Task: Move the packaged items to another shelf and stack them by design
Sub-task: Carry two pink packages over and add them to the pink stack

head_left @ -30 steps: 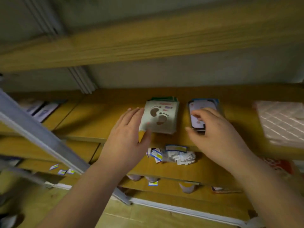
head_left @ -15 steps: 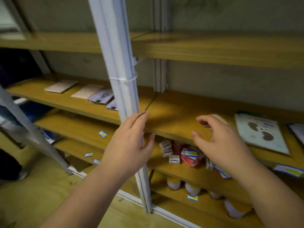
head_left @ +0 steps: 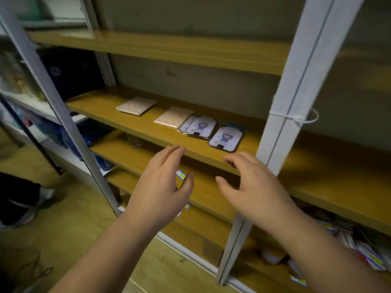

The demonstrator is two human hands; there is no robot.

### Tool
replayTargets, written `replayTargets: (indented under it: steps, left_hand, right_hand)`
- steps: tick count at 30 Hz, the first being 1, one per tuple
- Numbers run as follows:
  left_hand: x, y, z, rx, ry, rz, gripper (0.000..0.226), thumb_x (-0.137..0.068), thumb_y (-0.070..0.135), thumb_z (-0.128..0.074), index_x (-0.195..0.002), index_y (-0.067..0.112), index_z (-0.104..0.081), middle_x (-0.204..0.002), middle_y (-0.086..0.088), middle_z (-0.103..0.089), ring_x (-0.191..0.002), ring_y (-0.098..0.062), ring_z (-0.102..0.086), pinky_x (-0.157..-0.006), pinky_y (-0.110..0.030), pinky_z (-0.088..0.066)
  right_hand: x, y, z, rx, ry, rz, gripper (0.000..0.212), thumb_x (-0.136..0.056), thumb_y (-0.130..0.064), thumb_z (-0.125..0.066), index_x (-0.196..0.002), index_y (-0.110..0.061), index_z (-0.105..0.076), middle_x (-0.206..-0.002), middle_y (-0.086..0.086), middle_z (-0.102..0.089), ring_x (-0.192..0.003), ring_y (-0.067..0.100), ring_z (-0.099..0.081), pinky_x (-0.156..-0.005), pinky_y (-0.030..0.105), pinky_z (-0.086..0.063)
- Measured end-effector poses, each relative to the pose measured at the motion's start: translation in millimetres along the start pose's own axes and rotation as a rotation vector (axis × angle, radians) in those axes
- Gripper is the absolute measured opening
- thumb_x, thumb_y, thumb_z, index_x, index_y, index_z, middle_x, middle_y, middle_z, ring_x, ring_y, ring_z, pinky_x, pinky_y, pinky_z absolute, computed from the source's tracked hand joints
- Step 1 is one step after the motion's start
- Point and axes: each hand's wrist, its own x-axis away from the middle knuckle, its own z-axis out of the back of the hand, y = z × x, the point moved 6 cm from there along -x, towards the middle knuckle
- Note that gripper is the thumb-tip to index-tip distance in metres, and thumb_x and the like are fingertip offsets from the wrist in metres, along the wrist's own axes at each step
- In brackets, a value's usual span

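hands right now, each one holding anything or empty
Left hand: open, fingers relaxed, holding nothing.
Right hand: open, fingers loosely curled, holding nothing.

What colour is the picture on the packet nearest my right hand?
Mostly pale lilac with a purple figure, dark edge, on the nearest packet; seen in the head view.

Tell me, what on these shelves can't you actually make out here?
- Head view, purple packs: overlapped, so how many are stacked is unclear; print too small to read.
- Boxes at lower right: cut by the frame edge and blurred.
- Lower shelf labels: partly hidden behind the left hand.
- Shelf front near the post: covered by the right hand.
- Far-left goods: motion-blurred.
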Motion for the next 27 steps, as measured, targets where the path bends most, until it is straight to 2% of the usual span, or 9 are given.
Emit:
replayTargets:
  steps: [5,9,12,16,18,21,27]
  left_hand:
    - [-33,-48,-1,-0.025,0.031,0.06,0.066,-0.093,0.046,-0.054,-0.153,0.026,-0.036,-0.157,0.011,-0.038,-0.145,-0.003,-0.025,-0.109,-0.019,-0.02]
    - [-59,-86,3,-0.023,0.026,0.117,0.064,-0.094,0.046,-0.054,-0.153,0.029,-0.035,-0.157,0.015,-0.035,-0.142,0.001,-0.024,-0.111,-0.023,-0.029]
    - [-79,-118,12,-0.022,0.037,0.172,0.065,-0.095,0.045,-0.056,-0.154,0.03,-0.034,-0.157,0.015,-0.036,-0.142,0.0,-0.027,-0.11,-0.023,-0.03]
    - [-104,-152,15,-0.012,0.041,0.215,0.064,-0.095,0.046,-0.055,-0.153,0.031,-0.034,-0.157,0.015,-0.035,-0.142,-0.004,-0.031,-0.112,-0.035,-0.04]
    - [-115,-166,9,0.001,0.018,0.211,0.065,-0.095,0.048,-0.054,-0.154,0.033,-0.033,-0.158,0.016,-0.034,-0.141,-0.004,-0.032,-0.112,-0.033,-0.039]
    - [-137,-189,-2,-0.019,-0.009,0.172,0.064,-0.095,0.05,-0.053,-0.154,0.034,-0.032,-0.158,0.017,-0.033,-0.143,-0.001,-0.027,-0.109,-0.022,-0.027]
    - [-196,-247,-20,0.055,-0.066,0.116,0.063,-0.094,0.051,-0.053,-0.152,0.031,-0.037,-0.156,0.011,-0.04,-0.142,-0.006,-0.032,-0.105,-0.022,-0.029]
  right_hand:
    - [-58,-14,-37,-0.012,0.008,0.001,0.056,-0.088,-0.055,-0.062,-0.138,-0.033,-0.051,-0.131,-0.014,-0.054,-0.121,0.009,-0.051,-0.097,0.03,-0.047]
    - [-113,-33,-59,-0.057,0.05,0.029,0.051,-0.088,-0.049,-0.063,-0.133,-0.027,-0.056,-0.127,-0.008,-0.057,-0.118,0.014,-0.053,-0.094,0.032,-0.046]
    - [-149,-52,-72,-0.088,0.066,0.051,0.047,-0.087,-0.046,-0.063,-0.129,-0.025,-0.059,-0.124,-0.005,-0.059,-0.116,0.017,-0.054,-0.091,0.035,-0.048]
    - [-182,-61,-93,-0.098,0.039,0.055,0.046,-0.087,-0.044,-0.063,-0.129,-0.025,-0.058,-0.123,-0.005,-0.06,-0.114,0.018,-0.055,-0.091,0.035,-0.048]
    - [-193,-59,-104,-0.104,0.01,0.037,0.046,-0.087,-0.045,-0.062,-0.129,-0.026,-0.057,-0.123,-0.007,-0.058,-0.115,0.016,-0.055,-0.093,0.035,-0.049]
    - [-210,-55,-117,-0.087,-0.005,0.008,0.046,-0.088,-0.045,-0.063,-0.13,-0.027,-0.057,-0.126,-0.008,-0.058,-0.117,0.015,-0.054,-0.094,0.033,-0.048]
    - [-241,-52,-133,-0.01,0.025,-0.103,0.047,-0.089,-0.039,-0.066,-0.131,-0.021,-0.059,-0.128,-0.002,-0.06,-0.119,0.02,-0.055,-0.094,0.036,-0.046]
